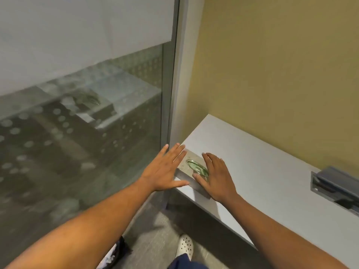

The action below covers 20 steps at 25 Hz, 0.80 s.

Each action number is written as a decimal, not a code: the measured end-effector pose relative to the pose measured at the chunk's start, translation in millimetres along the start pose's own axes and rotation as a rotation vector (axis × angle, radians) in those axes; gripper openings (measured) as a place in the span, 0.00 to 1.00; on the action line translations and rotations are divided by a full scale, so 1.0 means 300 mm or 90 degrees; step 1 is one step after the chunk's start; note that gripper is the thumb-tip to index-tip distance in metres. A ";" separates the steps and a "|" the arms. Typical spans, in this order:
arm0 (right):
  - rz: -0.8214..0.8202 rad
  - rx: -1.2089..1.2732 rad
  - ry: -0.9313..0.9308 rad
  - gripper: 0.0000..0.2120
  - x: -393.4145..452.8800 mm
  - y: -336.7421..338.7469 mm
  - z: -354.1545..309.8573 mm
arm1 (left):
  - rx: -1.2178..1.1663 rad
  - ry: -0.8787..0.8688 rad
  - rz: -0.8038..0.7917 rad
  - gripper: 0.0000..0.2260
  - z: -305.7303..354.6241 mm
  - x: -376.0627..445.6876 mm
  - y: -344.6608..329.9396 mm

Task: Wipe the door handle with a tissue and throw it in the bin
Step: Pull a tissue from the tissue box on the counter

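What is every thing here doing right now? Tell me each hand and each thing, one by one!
Left hand: open, flat, fingers spread, holding nothing.
Right hand: open, flat on the box, holding nothing.
Tissue box: flat on the counter, no tissue sticking out of its oval opening.
Counter: bare apart from the box.
Counter flap: tilted open.
Glass panel: shut, frosted on top.

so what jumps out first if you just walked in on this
Two bare hands, left hand and right hand, lie flat with fingers spread on either side of a grey box with an oval opening, at the near left corner of a pale counter. To their left a glass panel, frosted at the top and dotted lower down, fills much of the view. No tissue is in either hand.
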State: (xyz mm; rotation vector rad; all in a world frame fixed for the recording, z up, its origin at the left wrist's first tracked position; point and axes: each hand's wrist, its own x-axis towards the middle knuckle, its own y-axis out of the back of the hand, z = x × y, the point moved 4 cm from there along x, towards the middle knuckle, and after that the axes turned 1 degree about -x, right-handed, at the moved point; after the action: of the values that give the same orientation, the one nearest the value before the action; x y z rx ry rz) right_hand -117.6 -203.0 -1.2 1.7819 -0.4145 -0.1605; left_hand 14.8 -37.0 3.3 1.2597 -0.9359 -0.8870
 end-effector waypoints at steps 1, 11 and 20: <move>-0.018 0.013 -0.015 0.35 0.013 -0.021 0.034 | -0.011 0.000 -0.040 0.51 0.005 0.030 -0.031; -0.153 -0.058 0.106 0.16 0.204 -0.183 0.242 | -0.116 0.129 -0.279 0.37 0.002 0.272 -0.309; -0.259 -0.199 0.207 0.12 0.322 -0.264 0.217 | -0.152 0.098 -0.298 0.44 -0.036 0.338 -0.442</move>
State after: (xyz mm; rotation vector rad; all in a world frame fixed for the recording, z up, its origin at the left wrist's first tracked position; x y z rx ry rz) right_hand -34.1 -281.4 -83.1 1.5281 0.2023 -0.2043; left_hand 58.1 -140.2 -120.9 1.3371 -0.3995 -1.2075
